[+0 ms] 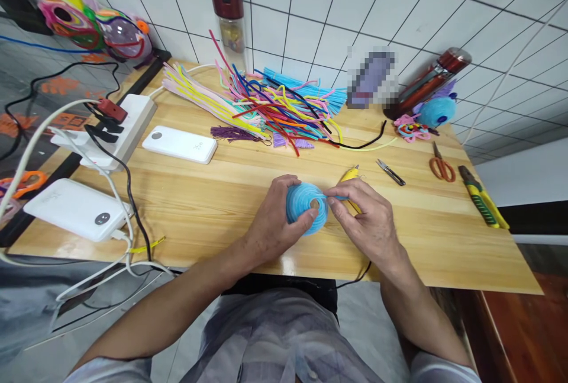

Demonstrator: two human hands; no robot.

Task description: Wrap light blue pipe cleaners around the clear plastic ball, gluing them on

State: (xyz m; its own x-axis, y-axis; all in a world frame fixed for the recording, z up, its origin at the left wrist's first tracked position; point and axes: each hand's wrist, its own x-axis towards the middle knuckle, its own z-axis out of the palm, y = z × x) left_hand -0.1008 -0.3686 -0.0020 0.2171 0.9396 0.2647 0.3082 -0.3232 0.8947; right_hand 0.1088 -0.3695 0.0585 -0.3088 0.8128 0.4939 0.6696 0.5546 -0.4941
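Note:
My left hand (pixel 276 217) is wrapped around a round, hollow coil of light-blue pipe cleaner (pixel 305 192), its thumb lying near the hole in the middle. At the coil's right side my right hand (pixel 366 211) pinches a blue pipe cleaner end (pixel 333 196) between thumb and forefinger. Just behind the right hand lies a yellow tool with a pointed tip (pixel 350 174), partly hidden by the fingers, so its kind is unclear. Small thread snips (pixel 390 172) rest to the right of it.
A heap of coloured pipe cleaners (pixel 284 105) lies along the wall. Scissors (pixel 442 169) and pliers (pixel 481 196) are at the right. Two white power banks (pixel 180 144), a power strip (pixel 131 128) and loose cables occupy the left. A glass bottle (pixel 231 28) and a leaning red flask (pixel 428 82) stand behind.

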